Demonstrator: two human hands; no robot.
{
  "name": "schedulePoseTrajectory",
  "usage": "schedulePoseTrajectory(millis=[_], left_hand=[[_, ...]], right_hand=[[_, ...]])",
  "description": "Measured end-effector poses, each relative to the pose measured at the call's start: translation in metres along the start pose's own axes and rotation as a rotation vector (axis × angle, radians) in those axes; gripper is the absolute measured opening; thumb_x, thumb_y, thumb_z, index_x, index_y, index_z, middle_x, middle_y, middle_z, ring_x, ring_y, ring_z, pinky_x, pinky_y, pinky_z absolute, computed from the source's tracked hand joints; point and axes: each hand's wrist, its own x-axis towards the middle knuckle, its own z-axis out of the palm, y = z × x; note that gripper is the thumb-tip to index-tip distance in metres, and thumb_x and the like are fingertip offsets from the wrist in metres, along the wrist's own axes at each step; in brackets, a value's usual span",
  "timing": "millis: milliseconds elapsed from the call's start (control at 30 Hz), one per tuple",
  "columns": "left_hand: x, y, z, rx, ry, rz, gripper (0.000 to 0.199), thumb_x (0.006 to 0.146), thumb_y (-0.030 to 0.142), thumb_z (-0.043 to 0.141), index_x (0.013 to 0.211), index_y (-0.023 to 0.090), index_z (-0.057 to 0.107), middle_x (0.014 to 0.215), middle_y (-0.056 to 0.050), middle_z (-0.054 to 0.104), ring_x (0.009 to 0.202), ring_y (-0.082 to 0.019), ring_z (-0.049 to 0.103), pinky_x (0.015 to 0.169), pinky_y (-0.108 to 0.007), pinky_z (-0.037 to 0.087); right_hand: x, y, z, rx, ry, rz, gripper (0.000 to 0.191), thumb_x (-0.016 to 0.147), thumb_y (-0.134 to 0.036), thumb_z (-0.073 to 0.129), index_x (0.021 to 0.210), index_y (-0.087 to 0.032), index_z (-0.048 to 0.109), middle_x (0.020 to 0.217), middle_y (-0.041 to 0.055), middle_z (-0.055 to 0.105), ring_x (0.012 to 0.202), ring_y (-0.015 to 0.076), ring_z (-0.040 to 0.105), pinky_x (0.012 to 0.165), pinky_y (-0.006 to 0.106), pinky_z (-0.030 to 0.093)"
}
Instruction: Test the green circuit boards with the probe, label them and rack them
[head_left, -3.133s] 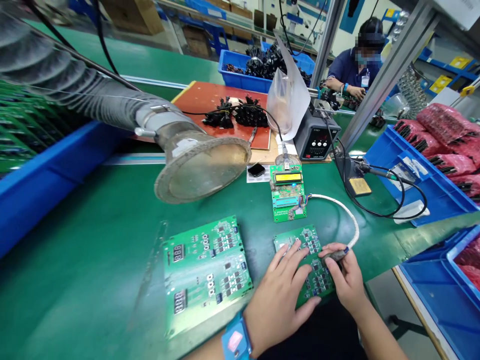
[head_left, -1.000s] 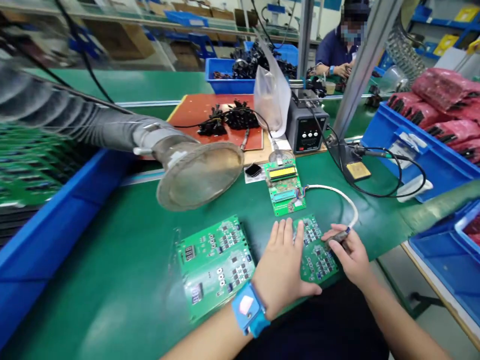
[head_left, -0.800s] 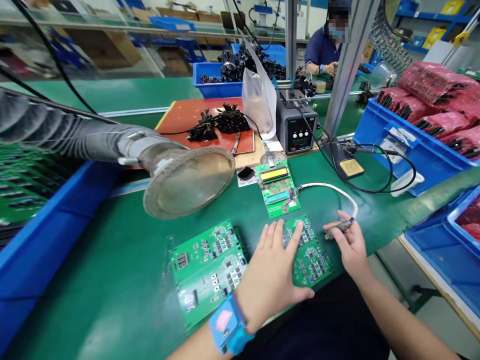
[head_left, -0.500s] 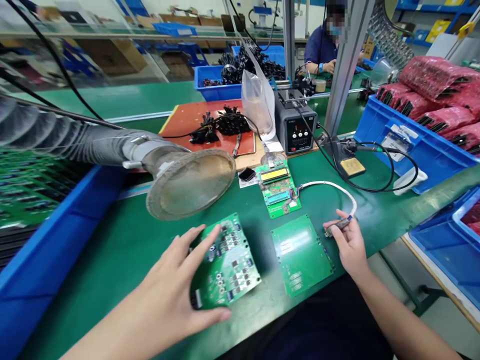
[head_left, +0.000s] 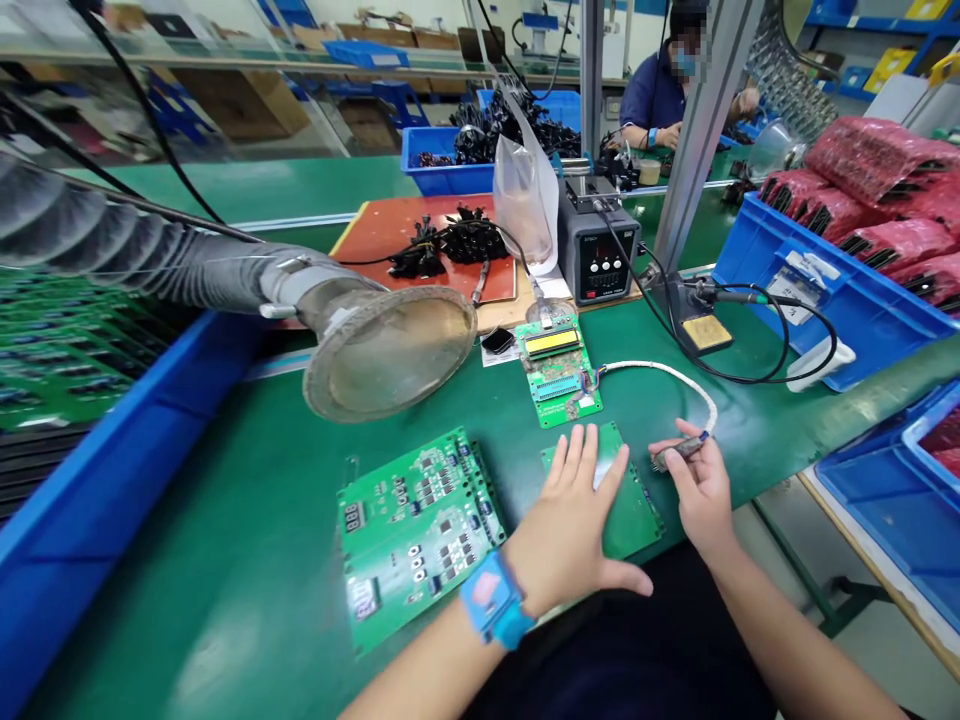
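Note:
My left hand (head_left: 574, 510), with a blue wrist strap (head_left: 493, 597), is spread over a green circuit board (head_left: 626, 515) lying blank side up; whether it touches the board I cannot tell. To its left lies another green circuit board (head_left: 409, 530), component side up, with a small digit display. Pinched in my right hand (head_left: 701, 490) is a pin connector (head_left: 679, 454) on a white sleeved cable (head_left: 667, 372), just right of the blank-side board. That cable runs to a green programmer board (head_left: 559, 365) with a yellow display strip and a teal socket.
A fume hose hood (head_left: 394, 350) hangs over the left of the bench. Behind stand a soldering station (head_left: 600, 255) and an iron stand (head_left: 701, 325). Blue bins flank the bench; the right bin (head_left: 802, 290) holds pink-wrapped packs. A co-worker (head_left: 660, 100) sits across.
My left hand has let go of the component-side board, which now lies flat on the bench, and has moved right over the other board. My right hand still holds the connector.

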Motion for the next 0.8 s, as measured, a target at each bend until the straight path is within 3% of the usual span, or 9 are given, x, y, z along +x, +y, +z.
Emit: schedulePoseTrajectory(millis=[100, 233, 367, 500, 633, 800], left_hand=[[0.015, 0.005, 0.008, -0.006, -0.022, -0.044, 0.123, 0.046, 0.068, 0.08, 0.146, 0.012, 0.034, 0.153, -0.03, 0.021, 0.139, -0.052, 0.012, 0.108, -0.068, 0.022], [0.006, 0.001, -0.006, -0.052, 0.083, -0.005, 0.119, 0.049, 0.058, 0.084, 0.147, 0.018, 0.03, 0.148, -0.028, 0.027, 0.137, -0.051, 0.024, 0.106, -0.068, 0.028], [-0.004, 0.004, -0.019, -0.227, 0.325, 0.005, 0.124, 0.047, 0.062, 0.084, 0.148, 0.03, 0.019, 0.15, -0.022, 0.009, 0.139, -0.049, 0.02, 0.103, -0.066, 0.034], [-0.004, 0.003, 0.004, -0.475, 0.569, 0.042, 0.119, 0.041, 0.057, 0.089, 0.135, 0.03, 0.022, 0.146, -0.021, 0.014, 0.141, -0.048, 0.018, 0.104, -0.066, 0.034], [-0.012, -0.005, 0.027, -0.545, 0.497, -0.006, 0.106, 0.048, 0.042, 0.092, 0.126, 0.028, 0.021, 0.149, -0.026, 0.009, 0.141, -0.049, 0.014, 0.102, -0.069, 0.032], [-0.036, -0.012, 0.019, -0.602, 0.206, -0.06, 0.125, 0.046, 0.054, 0.088, 0.143, 0.026, 0.014, 0.154, -0.028, -0.018, 0.139, -0.053, -0.002, 0.105, -0.071, 0.022]], right_hand=[[-0.001, -0.001, 0.001, 0.054, -0.004, 0.007, 0.034, 0.088, -0.035, 0.06, 0.117, -0.021, 0.05, 0.089, 0.004, 0.07, 0.078, 0.0163, 0.068, 0.078, 0.034, 0.054], [-0.002, -0.002, 0.003, 0.108, 0.02, 0.012, 0.031, 0.088, -0.035, 0.06, 0.115, -0.022, 0.052, 0.089, 0.0034, 0.07, 0.076, 0.0163, 0.069, 0.078, 0.034, 0.056], [-0.001, -0.003, 0.004, 0.15, 0.041, 0.012, 0.033, 0.088, -0.035, 0.061, 0.118, -0.024, 0.05, 0.091, 0.003, 0.07, 0.083, 0.0176, 0.07, 0.082, 0.036, 0.057], [0.0, -0.005, 0.001, 0.213, -0.056, 0.062, 0.038, 0.087, -0.037, 0.062, 0.12, -0.025, 0.048, 0.095, 0.0044, 0.07, 0.089, 0.0215, 0.072, 0.074, 0.037, 0.061], [0.003, -0.008, -0.003, 0.213, -0.117, 0.15, 0.043, 0.085, -0.04, 0.064, 0.122, -0.026, 0.047, 0.097, 0.0052, 0.07, 0.091, 0.0243, 0.073, 0.063, 0.033, 0.063], [0.004, -0.011, -0.004, 0.123, -0.143, 0.152, 0.04, 0.086, -0.039, 0.062, 0.12, -0.024, 0.049, 0.097, 0.0065, 0.072, 0.094, 0.0231, 0.072, 0.063, 0.028, 0.06]])
